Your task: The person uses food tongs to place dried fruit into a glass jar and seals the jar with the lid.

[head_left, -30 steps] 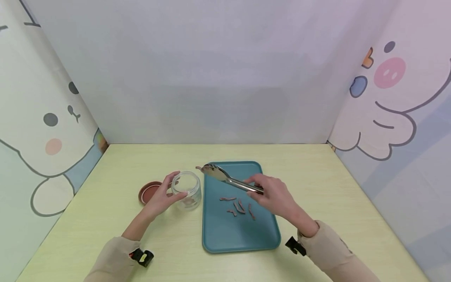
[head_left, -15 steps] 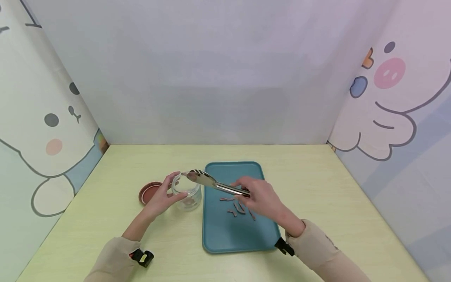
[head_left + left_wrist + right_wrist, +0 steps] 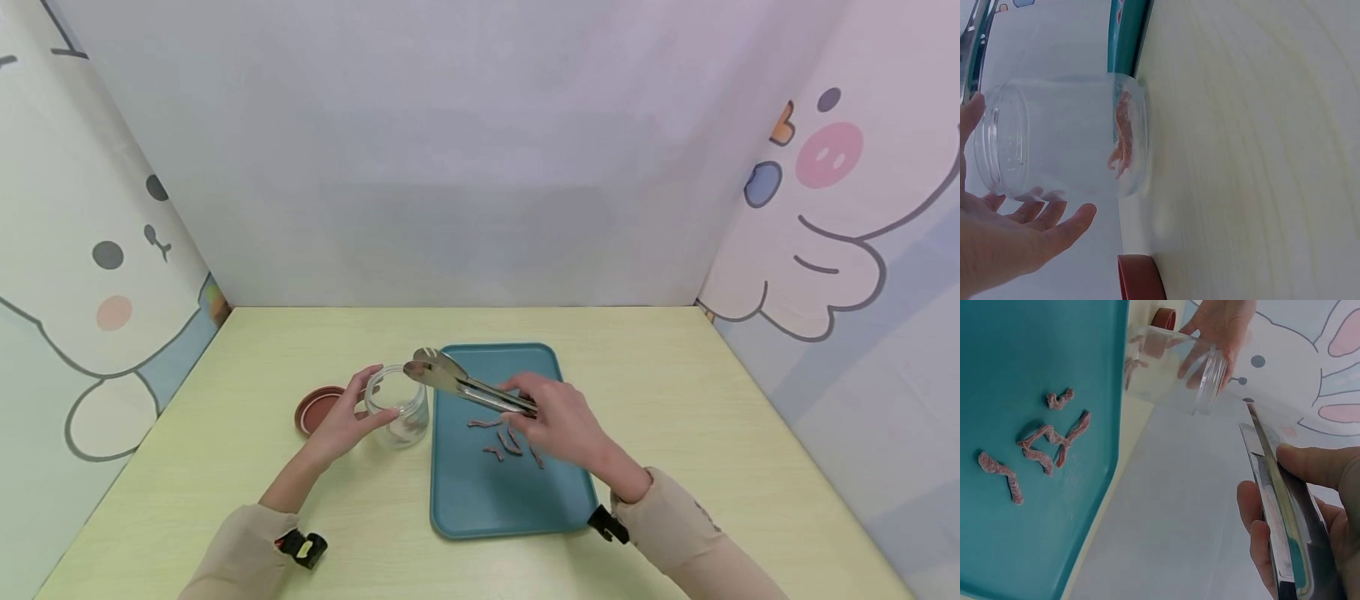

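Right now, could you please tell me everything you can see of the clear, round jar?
The clear, round jar has smooth see-through walls and a wide, lidless mouth above a ridged neck; whether it is glass or plastic, I cannot tell. It stands upright on the pale yellow wood-look table, just left of the blue-green rectangular tray. Thin reddish strips lie at its bottom. The left hand holds its upper part; whether the silver metal tongs touch its rim is unclear.

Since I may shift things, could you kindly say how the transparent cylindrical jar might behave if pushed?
The jar would probably slide before tipping, given its broad base. Its smooth walls may feel slippery. Small reddish strips inside might shift, seemingly loose at its bottom.
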Demonstrator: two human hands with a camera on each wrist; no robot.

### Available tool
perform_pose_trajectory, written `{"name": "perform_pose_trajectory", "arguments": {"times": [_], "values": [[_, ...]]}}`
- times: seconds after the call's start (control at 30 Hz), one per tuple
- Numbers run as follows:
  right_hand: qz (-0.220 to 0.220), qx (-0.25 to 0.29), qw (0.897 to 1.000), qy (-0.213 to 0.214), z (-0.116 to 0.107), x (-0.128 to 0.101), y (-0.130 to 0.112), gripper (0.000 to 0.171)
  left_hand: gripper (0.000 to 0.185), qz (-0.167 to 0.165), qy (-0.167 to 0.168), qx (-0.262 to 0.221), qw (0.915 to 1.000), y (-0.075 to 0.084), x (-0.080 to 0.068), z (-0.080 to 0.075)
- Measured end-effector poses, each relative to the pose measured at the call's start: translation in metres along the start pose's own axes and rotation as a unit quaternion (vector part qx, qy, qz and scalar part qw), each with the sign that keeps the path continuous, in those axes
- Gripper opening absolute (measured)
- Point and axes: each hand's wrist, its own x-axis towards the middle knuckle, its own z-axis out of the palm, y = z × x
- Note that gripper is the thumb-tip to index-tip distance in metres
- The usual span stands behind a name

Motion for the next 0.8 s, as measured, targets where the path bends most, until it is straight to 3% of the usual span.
{"name": "perform_pose_trajectory", "arguments": {"times": [0.27,0.57,0.8], "values": [[0.007,-0.021,0.999,0.032,-0.01,-0.01,0.02,0.036,0.075,-0.003,0.004,0.002,1.0,0.0,0.001,0.001],[0.014,-0.003,1.0,0.021,-0.022,-0.029,0.049,0.043,0.076,-0.005,0.007,0.007,0.9999,0.0,0.001,0.001],[-0.005,0.016,1.0,-0.012,-0.034,-0.041,0.071,0.044,0.076,-0.006,0.006,0.007,0.9999,-0.001,0.002,0.001]]}}
